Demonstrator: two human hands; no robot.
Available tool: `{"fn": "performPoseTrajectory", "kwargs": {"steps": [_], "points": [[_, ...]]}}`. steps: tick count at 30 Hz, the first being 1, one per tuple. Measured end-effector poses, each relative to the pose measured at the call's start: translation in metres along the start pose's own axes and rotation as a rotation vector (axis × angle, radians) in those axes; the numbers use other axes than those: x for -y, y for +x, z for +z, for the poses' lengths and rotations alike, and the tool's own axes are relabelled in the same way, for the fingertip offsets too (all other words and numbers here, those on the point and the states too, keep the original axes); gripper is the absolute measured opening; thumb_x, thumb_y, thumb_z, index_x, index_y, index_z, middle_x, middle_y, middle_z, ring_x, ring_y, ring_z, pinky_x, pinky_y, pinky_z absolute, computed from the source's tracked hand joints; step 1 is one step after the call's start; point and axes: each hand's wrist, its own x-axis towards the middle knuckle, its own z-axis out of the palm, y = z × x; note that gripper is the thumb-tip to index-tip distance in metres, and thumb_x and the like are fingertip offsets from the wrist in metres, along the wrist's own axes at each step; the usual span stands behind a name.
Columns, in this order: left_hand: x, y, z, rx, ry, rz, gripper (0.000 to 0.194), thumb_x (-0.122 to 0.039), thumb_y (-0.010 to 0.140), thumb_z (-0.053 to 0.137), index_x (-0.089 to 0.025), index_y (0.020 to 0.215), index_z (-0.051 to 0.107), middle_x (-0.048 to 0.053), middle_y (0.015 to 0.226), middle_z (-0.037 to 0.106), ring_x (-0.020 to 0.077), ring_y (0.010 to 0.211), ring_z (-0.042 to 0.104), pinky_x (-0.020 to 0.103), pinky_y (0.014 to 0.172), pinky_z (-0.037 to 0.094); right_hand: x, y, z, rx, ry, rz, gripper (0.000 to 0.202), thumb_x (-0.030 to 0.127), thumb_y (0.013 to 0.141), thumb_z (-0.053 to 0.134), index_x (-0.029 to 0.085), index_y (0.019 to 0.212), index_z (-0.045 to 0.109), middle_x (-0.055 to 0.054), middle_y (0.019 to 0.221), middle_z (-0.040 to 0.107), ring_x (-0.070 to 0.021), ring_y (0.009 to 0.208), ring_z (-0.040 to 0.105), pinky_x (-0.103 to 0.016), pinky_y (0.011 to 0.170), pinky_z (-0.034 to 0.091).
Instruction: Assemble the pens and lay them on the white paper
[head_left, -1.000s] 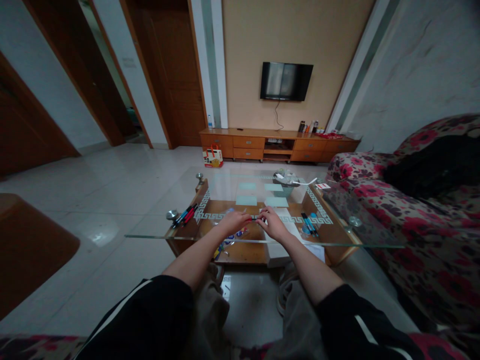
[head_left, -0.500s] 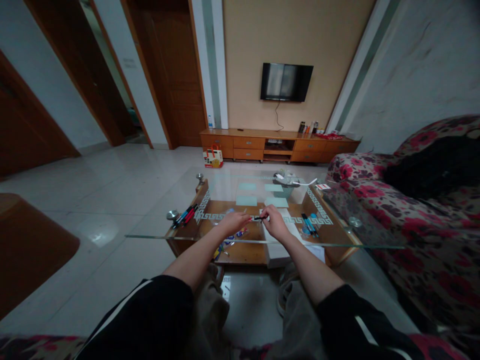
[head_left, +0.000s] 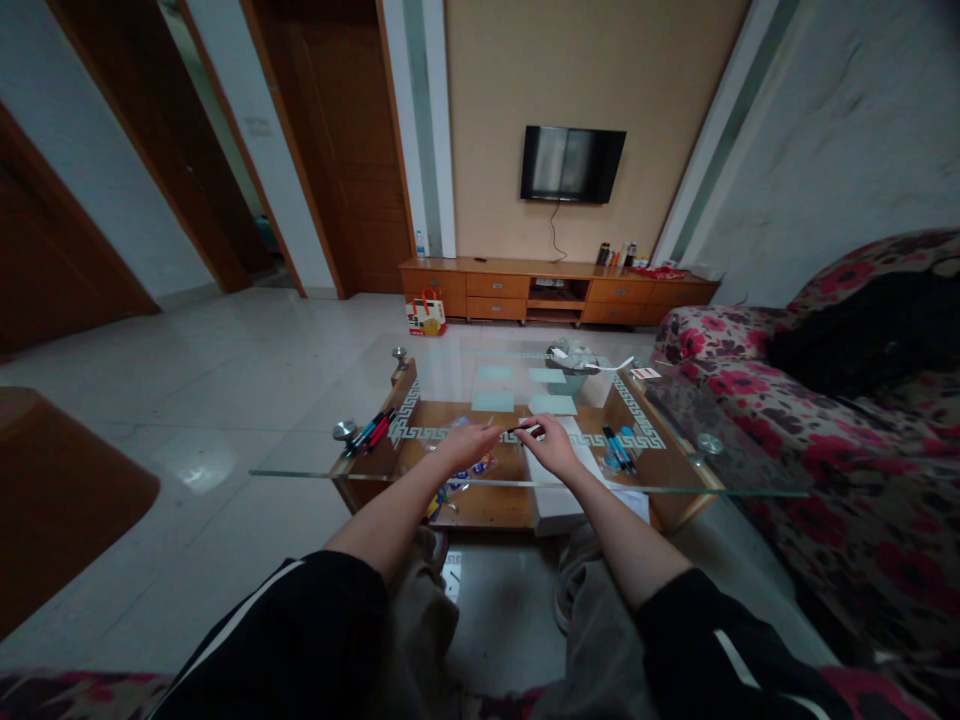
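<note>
A thin dark pen (head_left: pixel 517 430) is between my two hands above the glass coffee table (head_left: pixel 322 440). My left hand (head_left: pixel 474 443) is closed at its left end, back of the hand up and its fingertips mostly hidden. Pinched at the other end is my right hand (head_left: pixel 553 443), with thumb and fingers together. To the left, several blue, red and black pens (head_left: pixel 370 433) lie side by side on the glass. Several blue and black pens (head_left: pixel 621 450) lie in another group to the right.
Under the glass, a shelf holds colourful packets (head_left: pixel 469 475) and a white box (head_left: pixel 559 505). A basket with plastic in it (head_left: pixel 570 375) is at the table's far side. Metal glass supports (head_left: pixel 344 430) stand at the corners. A floral sofa (head_left: pixel 847 470) is at right.
My hands have drawn closer together around the pen. The red part that showed by my left fingertips is now hidden, and my right fingers have shifted along the pen.
</note>
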Motion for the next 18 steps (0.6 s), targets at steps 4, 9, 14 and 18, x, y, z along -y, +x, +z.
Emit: {"fn": "performPoseTrajectory", "kwargs": {"steps": [4,9,14,18], "points": [[-0.0006,-0.0010,-0.0016,0.011,0.021,-0.016,0.034,-0.040,0.104,0.033,-0.026,0.120,0.060,0.008,0.093,0.073,0.0221,0.085,0.069,0.029,0.076,0.050,-0.0037,0.0035,0.0004,-0.028,0.122,0.155,0.032,0.049,0.081,0.069,0.017,0.085,0.069,-0.007,0.092,0.070,-0.0175,0.071,0.064,-0.029,0.065,0.052],[-0.0013,-0.0014,-0.0033,0.025,0.017,-0.013,0.036,-0.042,0.104,0.030,-0.024,0.113,0.060,0.009,0.089,0.072,0.0224,0.082,0.069,0.030,0.074,0.049,-0.0054,0.0047,-0.0007,-0.069,0.229,0.274,0.043,0.060,0.078,0.067,0.017,0.083,0.068,-0.005,0.078,0.070,-0.0183,0.067,0.063,-0.028,0.059,0.049],[-0.0012,-0.0019,-0.0041,0.027,0.003,-0.030,0.037,-0.043,0.104,0.030,-0.024,0.112,0.060,0.009,0.089,0.072,0.0231,0.082,0.069,0.031,0.075,0.048,-0.0085,0.0053,-0.0007,-0.106,0.274,0.308,0.049,0.066,0.073,0.069,0.018,0.081,0.067,-0.004,0.074,0.068,-0.0180,0.066,0.062,-0.027,0.057,0.047],[-0.0005,-0.0025,-0.0038,0.040,0.013,-0.030,0.038,-0.043,0.104,0.029,-0.024,0.111,0.060,0.009,0.090,0.072,0.0237,0.083,0.069,0.031,0.075,0.048,-0.0107,0.0060,-0.0005,-0.118,0.294,0.331,0.049,0.066,0.071,0.070,0.018,0.081,0.067,-0.003,0.073,0.068,-0.0177,0.065,0.062,-0.026,0.056,0.046]]}}
